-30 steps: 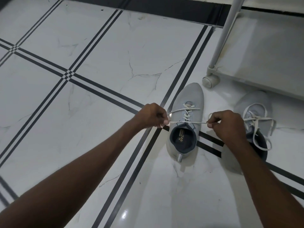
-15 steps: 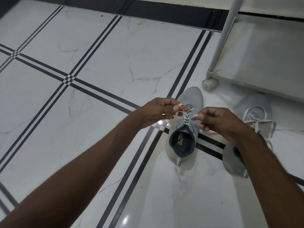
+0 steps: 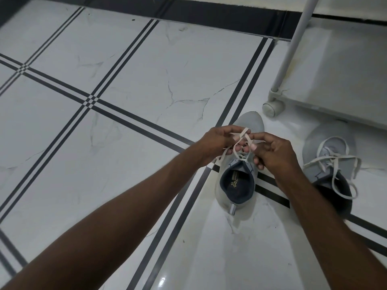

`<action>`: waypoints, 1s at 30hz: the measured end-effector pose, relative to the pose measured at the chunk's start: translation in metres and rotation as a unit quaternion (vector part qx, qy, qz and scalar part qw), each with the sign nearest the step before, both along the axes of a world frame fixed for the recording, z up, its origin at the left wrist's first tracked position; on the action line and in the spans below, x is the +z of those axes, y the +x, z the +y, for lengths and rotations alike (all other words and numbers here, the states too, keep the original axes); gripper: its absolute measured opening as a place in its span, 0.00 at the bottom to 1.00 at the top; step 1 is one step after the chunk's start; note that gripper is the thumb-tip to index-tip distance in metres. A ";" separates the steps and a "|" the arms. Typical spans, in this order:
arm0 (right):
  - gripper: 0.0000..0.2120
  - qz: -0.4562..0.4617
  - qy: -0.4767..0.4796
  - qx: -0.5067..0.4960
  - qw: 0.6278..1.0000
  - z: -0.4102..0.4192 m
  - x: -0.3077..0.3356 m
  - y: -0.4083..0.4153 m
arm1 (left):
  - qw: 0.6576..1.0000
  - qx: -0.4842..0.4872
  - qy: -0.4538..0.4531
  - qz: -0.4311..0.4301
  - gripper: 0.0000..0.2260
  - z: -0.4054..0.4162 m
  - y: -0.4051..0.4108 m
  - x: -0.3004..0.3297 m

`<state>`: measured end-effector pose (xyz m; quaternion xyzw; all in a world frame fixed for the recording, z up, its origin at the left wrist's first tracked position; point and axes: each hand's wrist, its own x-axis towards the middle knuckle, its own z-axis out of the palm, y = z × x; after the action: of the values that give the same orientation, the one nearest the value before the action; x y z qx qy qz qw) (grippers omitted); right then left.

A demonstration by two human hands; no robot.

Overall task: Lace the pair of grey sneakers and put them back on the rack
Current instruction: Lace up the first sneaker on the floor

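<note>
Two grey sneakers stand on the tiled floor, toes pointing away from me. Over the left sneaker (image 3: 236, 185) my left hand (image 3: 217, 143) and my right hand (image 3: 274, 151) meet, each pinching part of its white lace (image 3: 244, 136), which is crossed and looped between the fingertips. The hands hide the shoe's laced front. The right sneaker (image 3: 328, 151) sits apart to the right, its white lace (image 3: 339, 162) tied in a loose bow with ends hanging over the dark collar.
The white rack (image 3: 343, 68) stands at the upper right, with a slanted post, a low shelf and a caster wheel (image 3: 271, 108) just beyond the left sneaker's toe. A dark skirting band (image 3: 188, 11) runs along the far edge of the white marble floor.
My hands first held the lace stretched wide to both sides. They have come together over the shoe's front, and the lace is now crossed into a loop between them.
</note>
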<state>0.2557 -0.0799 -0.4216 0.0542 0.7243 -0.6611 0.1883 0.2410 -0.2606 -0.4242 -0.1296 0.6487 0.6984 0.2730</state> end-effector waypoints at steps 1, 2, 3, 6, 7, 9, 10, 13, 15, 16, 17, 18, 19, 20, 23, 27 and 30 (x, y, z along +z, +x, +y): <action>0.11 0.013 0.014 0.001 1.000 -0.002 0.000 0.001 | 1.000 0.008 -0.004 -0.001 0.12 0.001 0.000 -0.002; 0.13 0.026 0.029 0.001 0.999 -0.004 0.000 0.001 | 1.000 0.021 -0.012 -0.006 0.12 0.002 0.000 -0.003; 0.13 0.036 0.045 0.002 0.998 -0.005 0.000 0.001 | 0.999 0.038 -0.020 -0.016 0.12 0.004 0.000 -0.005; 0.14 0.055 0.086 0.026 0.994 -0.009 -0.002 -0.001 | 0.996 0.078 -0.028 -0.042 0.12 0.006 -0.003 -0.012; 0.15 0.062 0.096 0.038 0.993 -0.010 -0.002 -0.001 | 0.996 0.078 -0.025 -0.046 0.10 0.006 -0.004 -0.014; 0.17 0.074 0.115 0.054 0.989 -0.011 -0.002 -0.002 | 0.996 0.065 -0.005 -0.060 0.03 0.007 -0.005 -0.014; 0.17 0.078 0.120 0.062 0.988 -0.011 -0.002 -0.002 | 0.996 0.056 0.012 -0.070 0.03 0.007 -0.005 -0.014; 0.16 0.081 0.127 0.082 0.985 -0.010 -0.001 -0.003 | 0.991 0.012 0.074 -0.106 0.06 0.004 -0.005 -0.012; 0.15 0.078 0.121 0.085 0.986 -0.011 -0.002 -0.005 | 0.988 -0.023 0.093 -0.122 0.07 -0.001 -0.006 -0.009; 0.15 0.073 0.113 0.086 0.987 -0.012 -0.002 -0.006 | 0.987 -0.037 0.095 -0.123 0.07 -0.002 -0.006 -0.007; 0.14 0.063 0.101 0.084 0.989 -0.013 -0.004 -0.007 | 0.988 -0.044 0.093 -0.117 0.07 -0.002 -0.006 -0.006; 0.13 0.047 0.084 0.080 0.992 -0.013 -0.006 -0.007 | 0.989 -0.040 0.092 -0.109 0.07 -0.001 -0.005 -0.006; 0.12 0.027 0.065 0.074 0.995 -0.012 -0.008 -0.008 | 0.990 -0.029 0.092 -0.103 0.07 0.000 -0.004 -0.006; 0.12 0.005 0.045 0.066 0.997 -0.009 -0.010 -0.008 | 0.990 -0.018 0.094 -0.101 0.06 0.002 -0.003 -0.007; 0.11 -0.056 -0.011 0.042 0.998 0.001 -0.014 -0.008 | 0.995 -0.012 0.068 -0.071 0.08 -0.001 0.003 -0.012; 0.08 -0.103 -0.035 0.015 0.994 0.003 -0.016 -0.011 | 0.980 -0.140 -0.114 0.086 0.07 -0.012 -0.001 -0.006; 0.04 -0.121 -0.030 0.006 0.992 0.003 -0.016 -0.014 | 0.919 -0.193 -0.278 0.201 0.05 -0.011 -0.005 0.002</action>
<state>0.2413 -0.0774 -0.4375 0.1237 0.6764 -0.6701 0.2795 0.2358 -0.2711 -0.4221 0.0705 0.8707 0.4348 0.2186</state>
